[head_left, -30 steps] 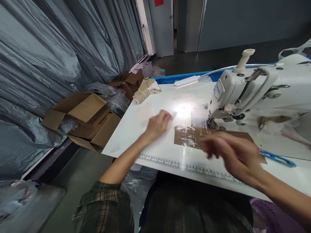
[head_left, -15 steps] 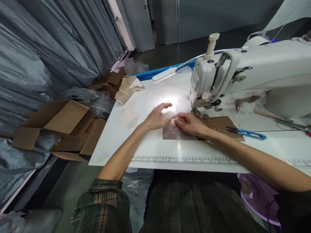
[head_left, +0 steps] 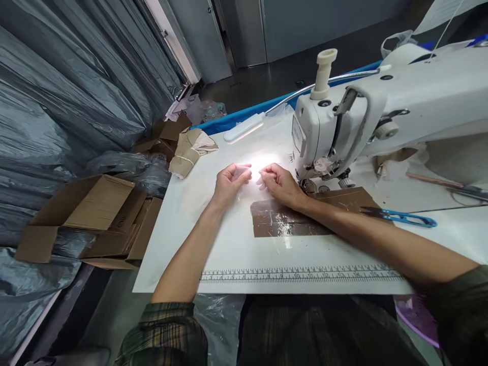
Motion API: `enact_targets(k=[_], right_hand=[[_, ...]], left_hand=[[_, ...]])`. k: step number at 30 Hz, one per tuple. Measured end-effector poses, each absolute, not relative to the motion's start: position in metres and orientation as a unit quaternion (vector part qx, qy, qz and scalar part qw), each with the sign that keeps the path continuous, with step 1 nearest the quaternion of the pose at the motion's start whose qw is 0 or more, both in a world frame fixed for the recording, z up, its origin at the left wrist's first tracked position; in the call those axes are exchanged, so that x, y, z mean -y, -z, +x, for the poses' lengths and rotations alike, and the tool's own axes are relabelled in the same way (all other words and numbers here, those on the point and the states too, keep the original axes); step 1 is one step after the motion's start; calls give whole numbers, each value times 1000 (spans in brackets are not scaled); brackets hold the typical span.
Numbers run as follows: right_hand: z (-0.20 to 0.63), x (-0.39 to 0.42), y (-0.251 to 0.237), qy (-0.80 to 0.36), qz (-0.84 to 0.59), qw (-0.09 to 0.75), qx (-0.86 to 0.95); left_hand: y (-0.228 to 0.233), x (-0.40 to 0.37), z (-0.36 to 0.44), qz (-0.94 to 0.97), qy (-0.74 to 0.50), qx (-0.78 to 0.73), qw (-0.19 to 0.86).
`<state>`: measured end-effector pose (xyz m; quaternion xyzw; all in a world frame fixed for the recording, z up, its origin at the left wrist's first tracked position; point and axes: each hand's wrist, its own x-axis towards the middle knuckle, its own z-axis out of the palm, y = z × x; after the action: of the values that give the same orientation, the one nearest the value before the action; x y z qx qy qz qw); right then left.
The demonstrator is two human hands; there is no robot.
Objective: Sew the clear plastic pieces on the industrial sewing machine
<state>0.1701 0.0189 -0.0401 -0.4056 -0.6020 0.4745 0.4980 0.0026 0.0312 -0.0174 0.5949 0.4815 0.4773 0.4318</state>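
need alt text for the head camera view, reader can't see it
Both hands, left hand and right hand, are curled close together under bright lamp glare on a white table, beside a white sewing machine and a brown taped patch.

Head view. The person wore a dark green plaid shirt; its left sleeve (head_left: 168, 333) was pushed up to the elbow and its right sleeve (head_left: 459, 310) ended likewise above the forearm. Both forearms, the left hand (head_left: 229, 182) and the right hand (head_left: 281, 184) were bare, ungloved.
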Motion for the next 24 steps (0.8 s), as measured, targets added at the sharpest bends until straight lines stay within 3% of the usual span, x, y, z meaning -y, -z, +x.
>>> enact_targets(k=[14,24], right_hand=[[173,-26,38,-389,-348,545,656],[174,-20,38,-332,-348,520,706]], left_hand=[[20,-33,2,601,-490,-466,426],[19,-29,2,611,-508,-458,398]])
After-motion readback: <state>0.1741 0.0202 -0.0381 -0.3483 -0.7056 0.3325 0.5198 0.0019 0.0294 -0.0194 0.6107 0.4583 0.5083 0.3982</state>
